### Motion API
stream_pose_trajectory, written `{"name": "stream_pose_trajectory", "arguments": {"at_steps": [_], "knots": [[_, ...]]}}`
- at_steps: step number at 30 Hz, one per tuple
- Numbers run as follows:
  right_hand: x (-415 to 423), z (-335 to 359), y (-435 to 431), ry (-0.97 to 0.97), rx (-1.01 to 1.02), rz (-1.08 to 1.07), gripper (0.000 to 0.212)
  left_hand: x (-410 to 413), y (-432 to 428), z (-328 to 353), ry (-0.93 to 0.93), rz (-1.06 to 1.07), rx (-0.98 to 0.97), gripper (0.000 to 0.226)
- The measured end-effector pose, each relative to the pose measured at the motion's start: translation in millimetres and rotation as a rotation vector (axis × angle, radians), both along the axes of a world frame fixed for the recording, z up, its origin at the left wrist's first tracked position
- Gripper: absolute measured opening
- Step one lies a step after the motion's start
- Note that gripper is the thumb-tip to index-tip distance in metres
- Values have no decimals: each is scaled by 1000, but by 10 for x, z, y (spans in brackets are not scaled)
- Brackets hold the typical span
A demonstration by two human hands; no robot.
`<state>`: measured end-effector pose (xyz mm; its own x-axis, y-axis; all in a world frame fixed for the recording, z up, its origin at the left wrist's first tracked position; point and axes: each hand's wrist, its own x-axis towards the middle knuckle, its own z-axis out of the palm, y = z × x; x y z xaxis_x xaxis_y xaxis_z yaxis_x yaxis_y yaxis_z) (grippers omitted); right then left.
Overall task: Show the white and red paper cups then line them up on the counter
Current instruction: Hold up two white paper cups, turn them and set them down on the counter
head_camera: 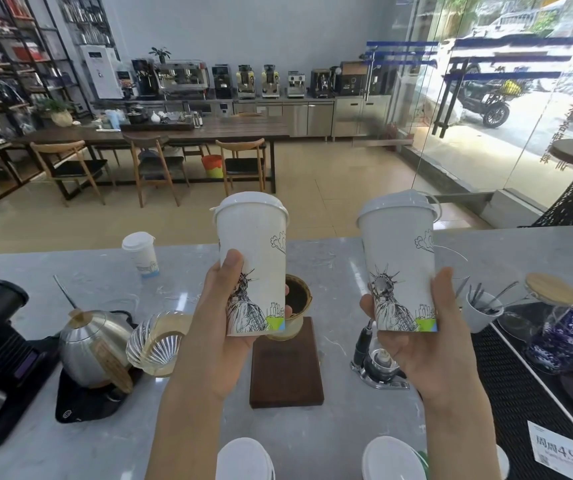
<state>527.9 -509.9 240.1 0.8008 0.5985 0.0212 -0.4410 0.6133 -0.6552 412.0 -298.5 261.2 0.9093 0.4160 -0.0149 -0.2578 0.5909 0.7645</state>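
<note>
Cups are aloft over the counter (330,258) in the head view: left hand (222,327) fingers clamped round one white cup (252,261), right hand (427,337) round another (399,261). Low grips risk tipping; the crowded brewing gear below could be knocked.

Showing two bare forearms and two hands, left hand (221,336) and right hand (434,341). Wearing no sleeves within view, arms uncovered from the lower edge up to the wrists. Wearing no rings, watch, bands or gloves. Showing short, trimmed, unpainted nails on the thumbs. Showing slim fingers (441,292) with smooth knuckles; no marks or tattoos showing.
</note>
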Motion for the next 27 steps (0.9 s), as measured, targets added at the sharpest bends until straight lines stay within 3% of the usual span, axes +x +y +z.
{"name": "stream_pose_trajectory", "arguments": {"at_steps": [6,11,15,21,24,27], "knots": [[67,-37,-35,77,100,174,58,41,-43,3,25,84,87,76],[112,-91,-27,73,103,199,64,82,-49,-35,54,181,211,68],[126,-114,-22,78,116,228,64,103,-51,-39,51,172,200,68],[133,-112,10,71,177,287,66,64,3,-43,-91,-82,19,57],[122,-113,27,82,224,273,83,61,34,-66,-222,-254,-187,61],[124,-108,10,87,296,355,75,78,39,-78,-282,-344,-368,66]]}}
